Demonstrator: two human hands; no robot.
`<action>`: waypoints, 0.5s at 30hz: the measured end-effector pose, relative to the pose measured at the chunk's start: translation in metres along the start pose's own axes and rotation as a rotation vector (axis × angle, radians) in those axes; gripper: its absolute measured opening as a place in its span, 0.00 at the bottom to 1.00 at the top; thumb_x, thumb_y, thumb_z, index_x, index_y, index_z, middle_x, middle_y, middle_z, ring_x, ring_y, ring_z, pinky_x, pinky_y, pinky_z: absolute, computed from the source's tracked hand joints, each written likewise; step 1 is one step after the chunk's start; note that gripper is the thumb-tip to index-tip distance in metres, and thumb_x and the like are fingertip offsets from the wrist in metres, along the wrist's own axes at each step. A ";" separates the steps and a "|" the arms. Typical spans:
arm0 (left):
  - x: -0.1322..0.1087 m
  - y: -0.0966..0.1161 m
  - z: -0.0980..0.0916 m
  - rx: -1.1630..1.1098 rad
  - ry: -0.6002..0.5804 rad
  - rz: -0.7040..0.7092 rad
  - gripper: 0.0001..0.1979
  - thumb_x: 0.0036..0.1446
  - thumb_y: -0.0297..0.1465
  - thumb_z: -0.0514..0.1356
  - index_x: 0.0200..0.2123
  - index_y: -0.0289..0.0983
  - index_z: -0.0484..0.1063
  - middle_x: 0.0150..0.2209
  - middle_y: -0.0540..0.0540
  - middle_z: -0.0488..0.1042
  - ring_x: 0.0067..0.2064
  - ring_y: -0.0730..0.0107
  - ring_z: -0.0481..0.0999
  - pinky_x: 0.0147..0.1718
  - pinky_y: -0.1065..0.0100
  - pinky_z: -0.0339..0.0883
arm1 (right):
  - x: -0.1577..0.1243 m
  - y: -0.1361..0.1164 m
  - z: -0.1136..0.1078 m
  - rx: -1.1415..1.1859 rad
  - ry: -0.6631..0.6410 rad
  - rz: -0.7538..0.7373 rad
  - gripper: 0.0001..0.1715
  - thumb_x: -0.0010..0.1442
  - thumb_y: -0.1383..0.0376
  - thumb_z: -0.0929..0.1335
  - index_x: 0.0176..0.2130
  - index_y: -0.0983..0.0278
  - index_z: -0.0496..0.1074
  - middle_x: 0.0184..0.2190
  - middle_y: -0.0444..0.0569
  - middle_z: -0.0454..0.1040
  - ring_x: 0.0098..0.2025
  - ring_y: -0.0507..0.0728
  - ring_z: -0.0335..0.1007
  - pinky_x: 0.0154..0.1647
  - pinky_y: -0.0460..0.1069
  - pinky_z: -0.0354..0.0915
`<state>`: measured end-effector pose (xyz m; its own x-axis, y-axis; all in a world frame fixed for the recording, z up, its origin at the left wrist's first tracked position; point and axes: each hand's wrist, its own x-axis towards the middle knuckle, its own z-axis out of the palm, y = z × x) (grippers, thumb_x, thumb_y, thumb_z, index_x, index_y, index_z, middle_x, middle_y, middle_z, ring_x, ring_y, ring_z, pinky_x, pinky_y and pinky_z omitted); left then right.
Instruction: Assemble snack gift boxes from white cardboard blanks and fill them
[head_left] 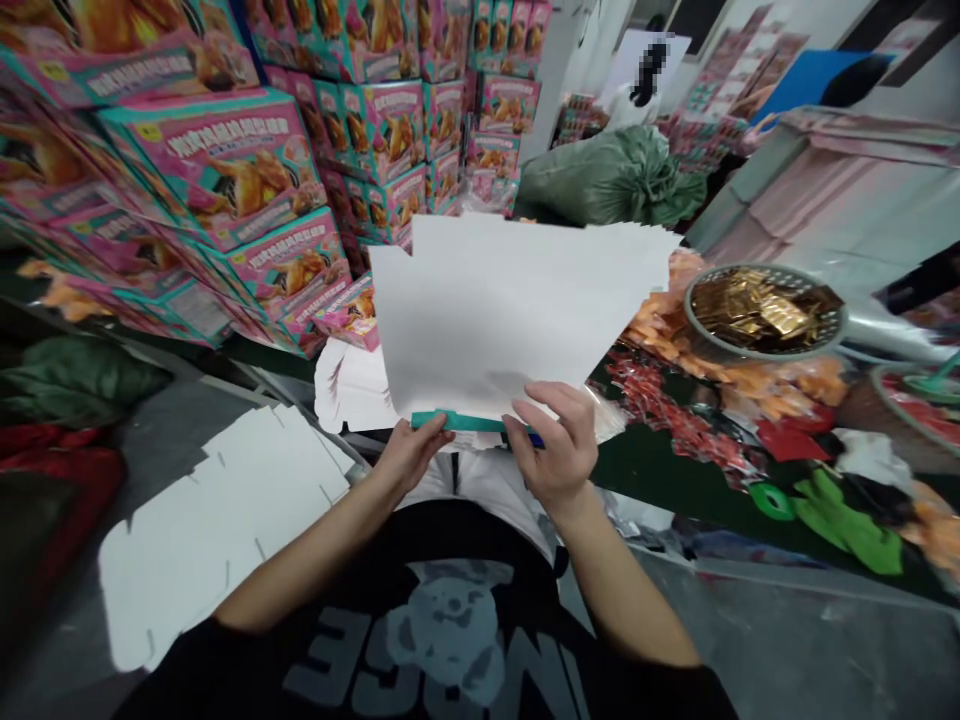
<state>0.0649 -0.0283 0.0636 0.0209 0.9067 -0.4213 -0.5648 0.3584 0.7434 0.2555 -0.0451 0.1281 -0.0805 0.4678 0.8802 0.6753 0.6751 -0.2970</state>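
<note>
Left grip (409, 455) and right grip (551, 445) both pinching white card blanks (487, 320) at teal edge (465, 423); stack raised, apparently keeping sheets aligned.

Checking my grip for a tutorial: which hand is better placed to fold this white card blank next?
Probably the right: the right hand has its fingers across the face of the white card blank, while the left hand pinches the teal edge, seemingly steadying it.

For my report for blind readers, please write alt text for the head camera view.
The left hand and right hand hold up a white cardboard blank with a teal edge. Stacked pink and teal cartons rise behind it, and a round basket of gold packets sits at right.
</note>
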 end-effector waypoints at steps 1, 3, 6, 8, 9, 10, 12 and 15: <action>0.001 -0.002 0.000 0.012 -0.003 0.015 0.18 0.35 0.33 0.77 0.29 0.32 0.76 0.26 0.50 0.78 0.28 0.74 0.76 0.35 0.68 0.74 | 0.004 -0.001 0.004 0.014 -0.063 0.001 0.19 0.62 0.69 0.69 0.53 0.56 0.69 0.45 0.50 0.75 0.49 0.59 0.72 0.49 0.56 0.70; 0.002 -0.005 -0.002 0.014 -0.013 0.040 0.18 0.36 0.33 0.77 0.31 0.33 0.77 0.30 0.48 0.79 0.31 0.72 0.77 0.37 0.68 0.73 | 0.002 -0.001 0.019 0.036 -0.292 0.028 0.14 0.65 0.66 0.67 0.51 0.59 0.71 0.44 0.52 0.77 0.46 0.59 0.73 0.46 0.55 0.70; 0.002 -0.007 -0.010 -0.022 -0.016 0.039 0.16 0.38 0.32 0.76 0.30 0.32 0.78 0.31 0.46 0.80 0.35 0.69 0.78 0.40 0.66 0.73 | -0.024 0.004 0.051 0.032 -0.568 -0.022 0.12 0.65 0.64 0.67 0.49 0.60 0.74 0.42 0.53 0.79 0.42 0.60 0.73 0.43 0.55 0.68; 0.001 -0.005 -0.019 -0.040 -0.037 0.011 0.14 0.40 0.31 0.75 0.29 0.31 0.78 0.32 0.44 0.80 0.37 0.67 0.78 0.43 0.64 0.72 | -0.046 0.011 0.070 0.058 -0.600 -0.085 0.14 0.65 0.67 0.67 0.50 0.59 0.75 0.43 0.52 0.79 0.43 0.60 0.73 0.44 0.55 0.67; 0.001 -0.004 -0.024 -0.043 -0.061 -0.018 0.13 0.41 0.31 0.75 0.29 0.31 0.78 0.33 0.43 0.80 0.39 0.65 0.78 0.44 0.63 0.72 | -0.055 0.015 0.076 0.084 -0.597 -0.106 0.15 0.65 0.68 0.67 0.51 0.59 0.74 0.43 0.52 0.79 0.44 0.59 0.73 0.44 0.55 0.66; 0.001 -0.002 -0.029 -0.044 -0.087 -0.054 0.13 0.42 0.32 0.74 0.30 0.31 0.78 0.33 0.43 0.80 0.39 0.64 0.78 0.44 0.62 0.72 | -0.063 0.018 0.080 0.110 -0.593 -0.119 0.16 0.66 0.68 0.66 0.52 0.59 0.74 0.44 0.52 0.79 0.45 0.59 0.72 0.44 0.55 0.66; 0.003 0.003 -0.035 -0.040 -0.123 -0.123 0.13 0.44 0.34 0.72 0.31 0.31 0.78 0.34 0.42 0.80 0.39 0.63 0.78 0.42 0.61 0.73 | -0.071 0.024 0.082 0.153 -0.591 -0.138 0.16 0.67 0.69 0.64 0.52 0.59 0.74 0.44 0.52 0.78 0.45 0.59 0.72 0.44 0.55 0.66; 0.007 0.006 -0.035 -0.025 -0.059 -0.126 0.12 0.44 0.34 0.71 0.30 0.33 0.78 0.30 0.45 0.79 0.34 0.66 0.76 0.37 0.63 0.73 | -0.071 0.032 0.080 0.179 -0.562 -0.180 0.18 0.68 0.71 0.62 0.51 0.59 0.75 0.44 0.52 0.78 0.46 0.58 0.72 0.44 0.54 0.66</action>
<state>0.0325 -0.0275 0.0465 0.1409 0.8667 -0.4785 -0.5748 0.4651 0.6733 0.2242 -0.0115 0.0269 -0.5891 0.5335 0.6069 0.4852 0.8341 -0.2623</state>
